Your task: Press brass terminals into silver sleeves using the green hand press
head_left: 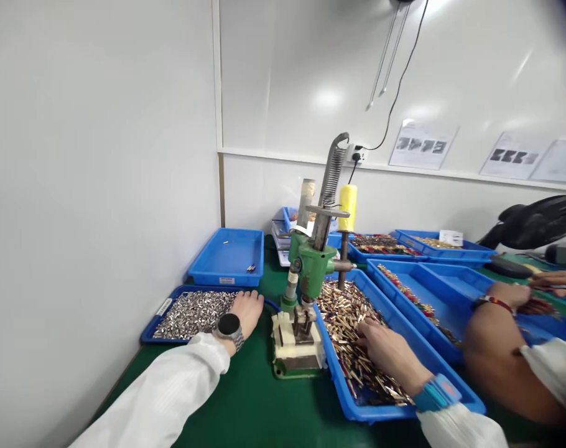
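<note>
My left hand (pixel 248 309), with a dark-faced watch on its wrist, rests at the right edge of a blue tray of small silver metal pieces (pixel 194 313). Its fingers lie stretched out side by side over the rim. My right hand (pixel 386 348) reaches into a blue tray (pixel 352 410) filled with slim brass-coloured metal pins (pixel 351 323). Those fingers are bent together among the pins, and whatever they pinch is hidden. Between both hands stands a green hand press (pixel 313 270) with a spring-loaded lever and a taped base.
Behind the silver pieces sits a blue tray (pixel 234 252) holding a few small pieces. On the right, a co-worker's hand (pixel 504 295) reaches over a divided blue tray (pixel 439 280). More filled trays (pixel 380 246) stand at the back near the wall. A yellow-wrapped handle (pixel 347 208) juts up from the press.
</note>
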Demonstrator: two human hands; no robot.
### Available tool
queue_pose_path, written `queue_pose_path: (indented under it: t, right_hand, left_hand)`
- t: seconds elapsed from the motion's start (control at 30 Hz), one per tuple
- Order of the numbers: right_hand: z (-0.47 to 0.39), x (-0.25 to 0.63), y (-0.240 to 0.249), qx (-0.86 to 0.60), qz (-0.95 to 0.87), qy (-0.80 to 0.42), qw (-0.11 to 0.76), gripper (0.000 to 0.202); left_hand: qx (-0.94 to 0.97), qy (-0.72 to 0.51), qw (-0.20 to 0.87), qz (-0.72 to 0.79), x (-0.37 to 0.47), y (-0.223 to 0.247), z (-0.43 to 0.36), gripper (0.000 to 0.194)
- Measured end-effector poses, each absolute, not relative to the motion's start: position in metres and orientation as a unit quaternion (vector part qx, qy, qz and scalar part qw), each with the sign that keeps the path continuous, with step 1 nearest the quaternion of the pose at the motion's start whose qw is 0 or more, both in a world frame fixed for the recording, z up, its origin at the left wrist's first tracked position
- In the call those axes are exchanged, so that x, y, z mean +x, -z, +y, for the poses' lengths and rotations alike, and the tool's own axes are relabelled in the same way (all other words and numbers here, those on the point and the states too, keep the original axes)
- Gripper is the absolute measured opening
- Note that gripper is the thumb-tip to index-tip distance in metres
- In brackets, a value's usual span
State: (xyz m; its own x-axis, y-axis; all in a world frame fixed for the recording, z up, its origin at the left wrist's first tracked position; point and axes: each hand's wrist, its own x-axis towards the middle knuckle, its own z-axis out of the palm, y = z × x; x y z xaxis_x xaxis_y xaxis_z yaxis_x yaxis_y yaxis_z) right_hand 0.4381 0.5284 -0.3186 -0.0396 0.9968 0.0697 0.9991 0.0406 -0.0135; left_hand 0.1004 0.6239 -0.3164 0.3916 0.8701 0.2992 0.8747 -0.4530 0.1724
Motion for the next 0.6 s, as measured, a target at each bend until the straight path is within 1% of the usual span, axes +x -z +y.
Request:
queue_pose_path:
  t: [0.07,0.2,0.3,0.37,0.4,0.47,0.57,0.6]
  right_hand:
    - [0.530,0.446,0.324,-0.706,-0.703,-0.017,0.083,0.014]
    - [0.529,0.457,0.327,-0.708,-0.673,-0.077,0.198,0.020]
    - [0.526,0.455,0.323,-0.689,-0.670,-0.099,0.259,0.022]
    - [0.526,0.452,0.318,-0.677,-0.667,-0.120,0.286,0.022]
    - [0.527,0.450,0.316,-0.670,-0.668,-0.133,0.295,0.023]
    - [0.531,0.449,0.310,-0.651,-0.678,-0.154,0.305,0.024]
    - [0.538,0.451,0.299,-0.616,-0.708,-0.171,0.301,0.025]
    - [0.538,0.452,0.297,-0.612,-0.713,-0.164,0.299,0.025]
  left_hand:
    - [-0.827,0.160,0.004,-0.539,0.108,0.317,0.629,0.031]
    - [-0.812,0.152,-0.010,-0.563,0.123,0.315,0.648,0.031]
    - [-0.811,0.166,-0.037,-0.559,0.122,0.306,0.662,0.021]
    - [-0.811,0.188,-0.056,-0.551,0.118,0.297,0.666,0.014]
    - [-0.807,0.210,-0.071,-0.547,0.117,0.293,0.666,0.013]
    - [-0.776,0.293,-0.152,-0.538,0.117,0.289,0.663,0.016]
    - [-0.679,0.431,-0.336,-0.491,0.130,0.290,0.651,0.023]
    - [-0.659,0.454,-0.371,-0.471,0.136,0.292,0.646,0.025]
